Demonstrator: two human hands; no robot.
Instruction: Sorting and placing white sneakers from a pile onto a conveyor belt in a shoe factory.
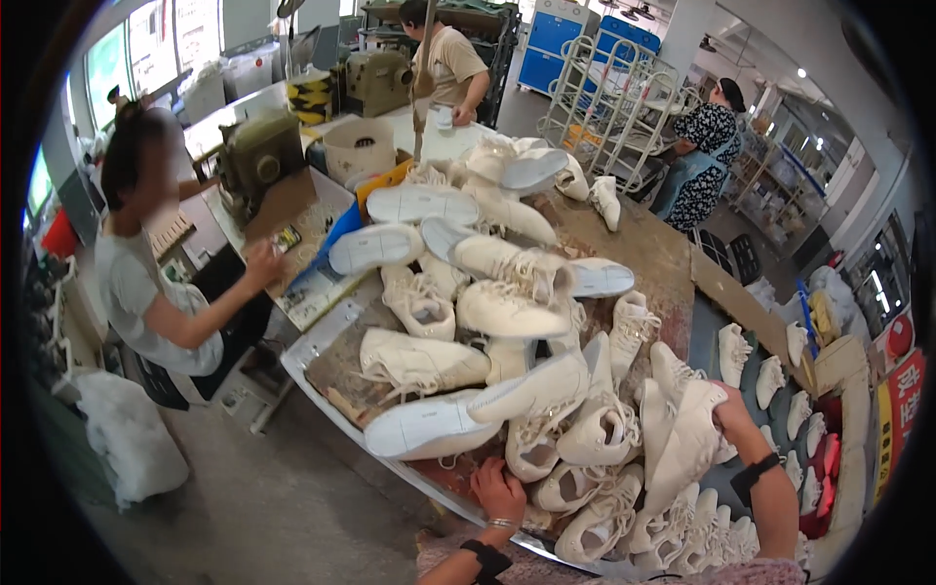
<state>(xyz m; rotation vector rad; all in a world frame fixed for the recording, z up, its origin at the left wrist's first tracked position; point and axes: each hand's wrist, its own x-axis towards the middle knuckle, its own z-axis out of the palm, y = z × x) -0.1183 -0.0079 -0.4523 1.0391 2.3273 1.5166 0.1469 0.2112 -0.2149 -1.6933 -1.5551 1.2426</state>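
Head view over a worktable (pixel 673 255) heaped w/ white sneakers (pixel 487 292), many lying on their sides or sole-up, laces loose.

Left hand (pixel 499 490) sits at the near edge of the pile, fingers curled down among the shoes just below a big sole-up sneaker (pixel 429 426); it touches the shoes there, but can't tell if it actually grips one. Bracelet on the wrist, dark band further down the forearm.

Right hand (pixel 733 414) is closed on the heel end of a white sneaker (pixel 685 441) that's tilted up on the right side of the heap, toe pointing down-left into the pile. Black wrist strap (pixel 756 476) on that arm.

Right of the table, a dark conveyor belt (pixel 726 478) carries more white sneakers in a row (pixel 770 380), set apart from each other.

Other ppl: a seated person in a grey top (pixel 146 292) at the left, arm out to a bench beside a green machine (pixel 255 154); a standing person in a beige shirt (pixel 450 63) at the far end; a person in a patterned top (pixel 704 146) near white wire racks (pixel 609 97). White bucket (pixel 359 148) stands behind the pile. White bag (pixel 127 439) on the floor at left.
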